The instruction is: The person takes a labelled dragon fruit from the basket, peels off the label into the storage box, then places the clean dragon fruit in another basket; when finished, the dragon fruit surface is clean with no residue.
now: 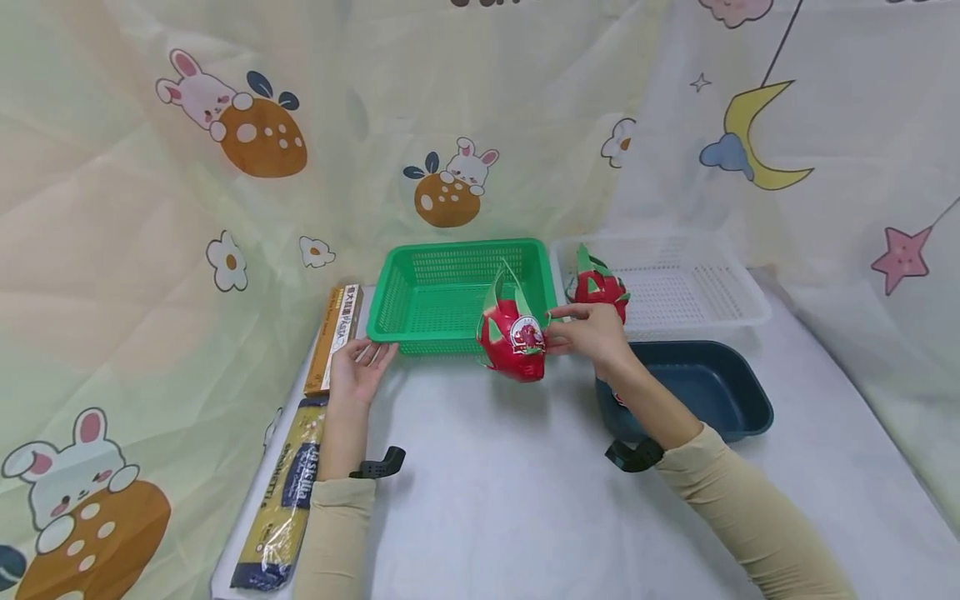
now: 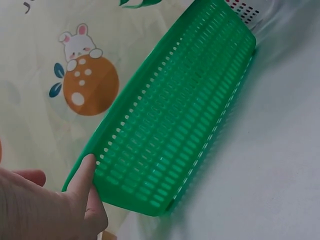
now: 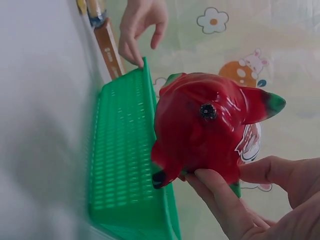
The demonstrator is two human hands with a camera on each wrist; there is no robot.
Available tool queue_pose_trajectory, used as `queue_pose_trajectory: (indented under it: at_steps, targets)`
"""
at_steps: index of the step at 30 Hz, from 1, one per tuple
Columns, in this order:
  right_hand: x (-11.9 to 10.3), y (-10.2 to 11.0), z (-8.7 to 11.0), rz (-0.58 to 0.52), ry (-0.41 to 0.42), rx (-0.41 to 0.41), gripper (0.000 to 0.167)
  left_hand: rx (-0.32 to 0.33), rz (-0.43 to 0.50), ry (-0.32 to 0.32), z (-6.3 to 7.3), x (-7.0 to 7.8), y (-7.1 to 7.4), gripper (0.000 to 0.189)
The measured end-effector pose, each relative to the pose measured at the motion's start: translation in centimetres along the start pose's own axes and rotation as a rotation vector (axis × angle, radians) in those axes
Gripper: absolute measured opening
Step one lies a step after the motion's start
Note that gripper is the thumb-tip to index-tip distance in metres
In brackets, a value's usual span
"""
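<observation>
My right hand (image 1: 588,333) pinches a red dragon fruit (image 1: 504,343) with green-tipped scales and a round sticker. It is held up over the front right edge of a green plastic basket (image 1: 465,343). In the right wrist view the dragon fruit (image 3: 197,127) shows its dark-spotted end, with thumb and fingers on its side. My left hand (image 1: 360,371) touches the basket's front left corner, fingertips at the rim and thumb apart. The left wrist view shows the index finger lying along that corner of the basket (image 2: 172,105). Beyond my right hand, another dragon fruit (image 1: 600,287) sits in a white basket.
The white basket (image 1: 697,292) stands right of the green one. A dark blue tub (image 1: 720,383) lies under my right forearm, partly hidden. Along the table's left edge lie a brown box (image 1: 330,342) and a yellow-and-blue spaghetti pack (image 1: 281,500). A printed cloth hangs behind.
</observation>
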State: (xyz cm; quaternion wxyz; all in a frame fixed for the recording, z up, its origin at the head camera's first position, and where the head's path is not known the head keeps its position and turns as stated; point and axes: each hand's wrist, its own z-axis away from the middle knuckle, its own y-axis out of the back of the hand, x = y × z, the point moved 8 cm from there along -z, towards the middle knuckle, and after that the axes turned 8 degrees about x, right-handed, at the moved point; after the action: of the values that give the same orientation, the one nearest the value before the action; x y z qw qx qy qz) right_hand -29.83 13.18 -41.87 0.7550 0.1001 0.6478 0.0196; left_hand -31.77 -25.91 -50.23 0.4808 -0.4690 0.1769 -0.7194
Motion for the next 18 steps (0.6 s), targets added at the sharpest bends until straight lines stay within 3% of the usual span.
queue_pose_trajectory:
  at_steps: [8,18]
  targets:
    - [3.6,-0.2,2.6,-0.059,-0.049,0.012,0.044,-0.017,-0.001,-0.007,-0.1,-0.2,-0.1,0.063]
    - [6.6,0.0,5.7,-0.074,-0.065,0.041,0.042,-0.029,0.008,0.023,-0.4,-1.0,-0.6,0.071]
